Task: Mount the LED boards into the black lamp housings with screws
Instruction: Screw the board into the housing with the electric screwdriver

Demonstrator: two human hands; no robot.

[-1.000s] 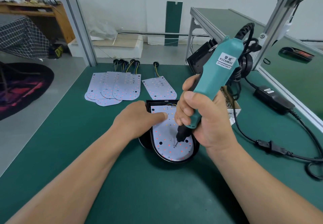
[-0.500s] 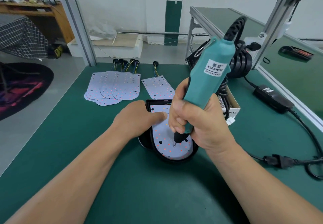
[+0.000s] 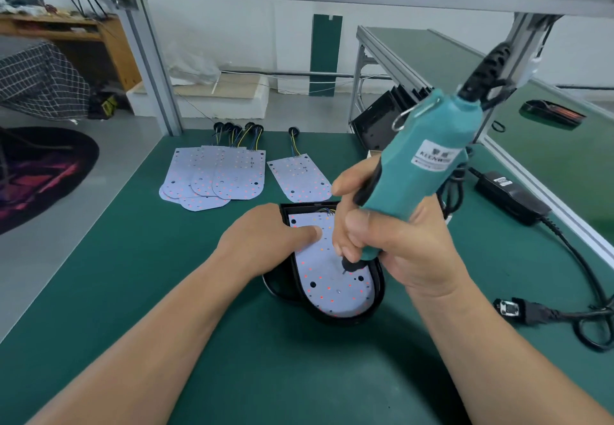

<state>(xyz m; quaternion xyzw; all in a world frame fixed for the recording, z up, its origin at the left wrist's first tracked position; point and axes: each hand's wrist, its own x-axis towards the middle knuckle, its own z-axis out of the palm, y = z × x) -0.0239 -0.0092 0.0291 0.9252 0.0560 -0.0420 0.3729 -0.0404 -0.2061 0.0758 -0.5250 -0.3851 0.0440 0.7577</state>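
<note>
A black lamp housing (image 3: 378,295) lies on the green mat in front of me, with a white LED board (image 3: 329,285) seated inside it. My left hand (image 3: 265,235) rests on the housing's left edge, its thumb pressing the board's upper part. My right hand (image 3: 395,242) grips a teal electric screwdriver (image 3: 422,165), tilted up to the right. The bit tip hovers just over the board's middle; it looks blurred. Whether a screw sits on the bit I cannot tell.
A fan of several spare LED boards (image 3: 216,179) and one single board (image 3: 299,179) lie behind the housing. More black housings (image 3: 382,119) stand at the back right. A black power adapter (image 3: 508,195) and its cable (image 3: 564,315) trail along the right.
The screwdriver has lifted and shifted up the board from the lower screw hole toward the middle, its body tilting further right. My left hand has stayed on the housing.
</note>
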